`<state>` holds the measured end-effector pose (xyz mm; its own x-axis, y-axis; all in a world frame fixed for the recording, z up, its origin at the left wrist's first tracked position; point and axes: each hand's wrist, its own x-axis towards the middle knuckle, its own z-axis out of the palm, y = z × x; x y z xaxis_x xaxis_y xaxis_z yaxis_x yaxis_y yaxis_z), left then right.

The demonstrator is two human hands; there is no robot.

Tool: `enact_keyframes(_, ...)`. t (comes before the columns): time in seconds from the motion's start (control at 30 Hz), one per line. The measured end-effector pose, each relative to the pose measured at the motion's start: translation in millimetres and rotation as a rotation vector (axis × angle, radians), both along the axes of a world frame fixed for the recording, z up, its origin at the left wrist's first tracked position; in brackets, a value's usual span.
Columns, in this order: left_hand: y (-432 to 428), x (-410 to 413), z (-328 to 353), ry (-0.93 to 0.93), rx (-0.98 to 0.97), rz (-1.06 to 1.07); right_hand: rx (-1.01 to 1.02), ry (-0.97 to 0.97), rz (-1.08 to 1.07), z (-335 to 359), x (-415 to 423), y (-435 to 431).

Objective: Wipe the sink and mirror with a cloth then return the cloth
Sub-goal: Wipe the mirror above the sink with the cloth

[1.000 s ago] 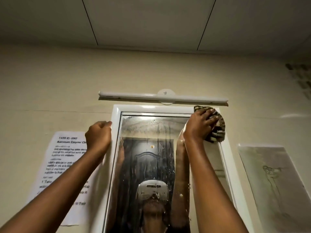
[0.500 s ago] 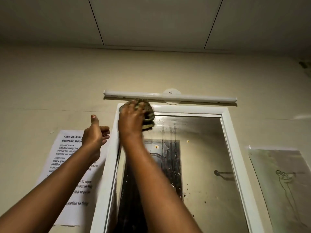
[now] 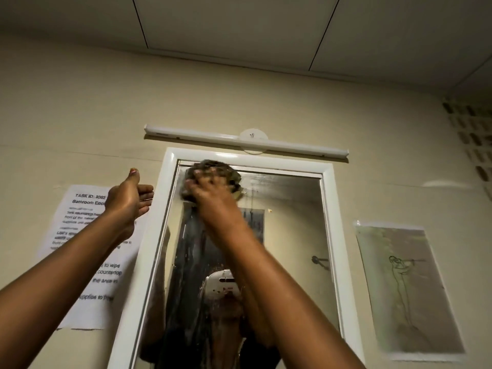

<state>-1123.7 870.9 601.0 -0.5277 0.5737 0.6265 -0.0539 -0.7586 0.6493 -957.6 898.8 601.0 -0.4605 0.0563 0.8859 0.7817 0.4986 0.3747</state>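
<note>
A tall mirror (image 3: 290,225) in a white frame hangs on the beige wall. My right hand (image 3: 210,193) presses a bunched dark striped cloth (image 3: 231,177) flat against the glass near the mirror's top left corner. My left hand (image 3: 127,201) is raised beside the frame's left edge, thumb up, fingers apart, holding nothing and touching nothing I can make out. The glass shows streaks and spots. The sink is out of view.
A white light bar (image 3: 245,141) runs just above the mirror frame. A printed task sheet (image 3: 87,251) is taped to the wall on the left, a line drawing on paper (image 3: 404,286) on the right. A vent block grid (image 3: 471,139) sits at far right.
My right hand swept the cloth from the mirror's top right corner to the top left, then a little lower and rightwards. My left hand came off the frame's edge and opened.
</note>
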Motion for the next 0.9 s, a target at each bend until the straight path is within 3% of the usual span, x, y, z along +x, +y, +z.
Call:
enact_keyframes(0.3, 0.2, 5.2, -7.4, -0.041, -0.009, 0.101, -0.163, 0.564, -0.135, -28.4, 156.9, 2.5)
enact_keyframes(0.5, -4.6, 7.8, -14.9, 0.003, -0.026, 0.121, -0.139, 0.82, -0.325, -83.8, 141.8, 12.8)
enact_keyframes(0.6, -8.4, 8.4, -15.5, 0.027, -0.036, 0.102, -0.16, 0.894, -0.299, -74.9, 114.5, 3.8)
enact_keyframes(0.73, -15.5, 5.2, -13.5, 0.06, -0.036, 0.001, -0.17, 0.823, -0.134, -46.7, 61.0, -4.1)
enact_keyframes(0.9, -22.1, 3.9, -17.6, 0.09, -0.043, -0.129, -0.159, 0.5, -0.056, -39.3, -9.6, -17.6)
